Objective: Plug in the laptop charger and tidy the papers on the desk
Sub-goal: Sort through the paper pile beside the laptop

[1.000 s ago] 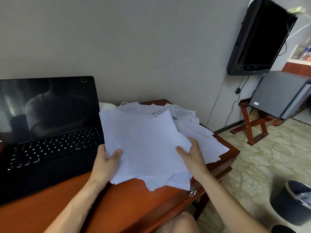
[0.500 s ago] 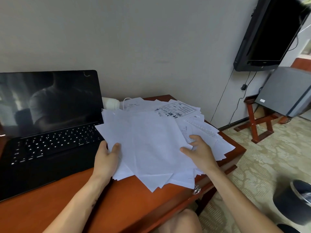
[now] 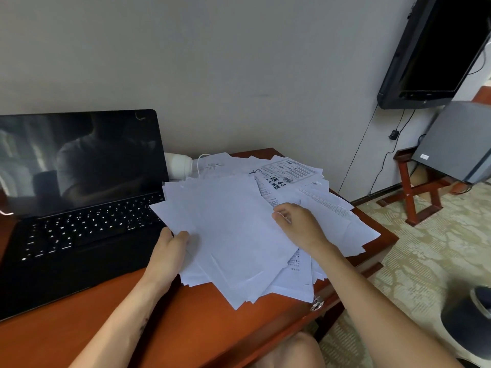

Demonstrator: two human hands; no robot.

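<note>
Loose heap of white paper sheets [image 3: 233,235], fanned over the right end of a reddish-brown wooden worktop [image 3: 199,328], mostly blank on top, printed pages showing toward the back right corner, several corners hanging past the front and right edges. Left hand [image 3: 167,251] gripping the heap at its left side, thumb on top and fingers tucked beneath, right at the edge of the open black laptop [image 3: 79,208]. Right hand [image 3: 297,227] on the heap's upper right, fingers curled over the edge of the topmost sheets, seemingly pinching them, though the grip itself hidden behind the knuckles. Laptop on the worktop's left half, screen dark and reflective, keyboard backlit, its right edge overlapped by the nearest sheets. White charger brick [image 3: 178,166] at the back edge of the worktop, just beside the screen's right side, partly behind the papers; thin white cable [image 3: 202,159] looping from it onto the back of the heap, far end out of sight. Small metal drawer handle [image 3: 316,305] below the front right corner. Beyond the worktop, black flat television [image 3: 435,49] on the wall, grey box [image 3: 457,144] on a red wooden stand [image 3: 410,192], dark round waste bin [image 3: 467,317] on patterned carpet.
</note>
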